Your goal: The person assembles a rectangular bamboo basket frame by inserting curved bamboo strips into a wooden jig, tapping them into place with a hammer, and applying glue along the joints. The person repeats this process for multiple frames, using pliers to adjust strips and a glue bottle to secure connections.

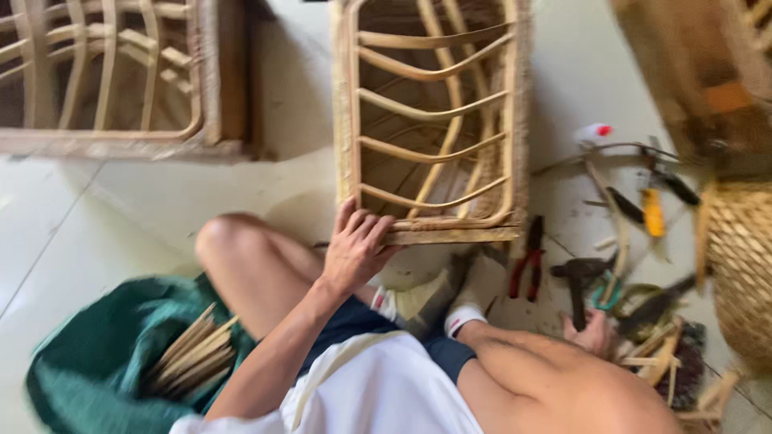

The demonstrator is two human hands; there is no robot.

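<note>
Rattan frame: stood on the tiled floor directly before the seated person. Left hand: fingers laid flat and spread on the frame's lower rail, steadying rather than gripping. Right hand: lowered among scattered tools beside a hammer; finger state could not be told. Red-handled pliers lay near. Step judged: selecting a tool; next called for a firm grasp. Green cloth held cane strips.

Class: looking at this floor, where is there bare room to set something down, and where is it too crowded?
Bare pale floor lies between the left rattan frame, the middle rattan frame and the knee. Crowded: around the right hand, among the red pliers, hammer and scraps.
</note>
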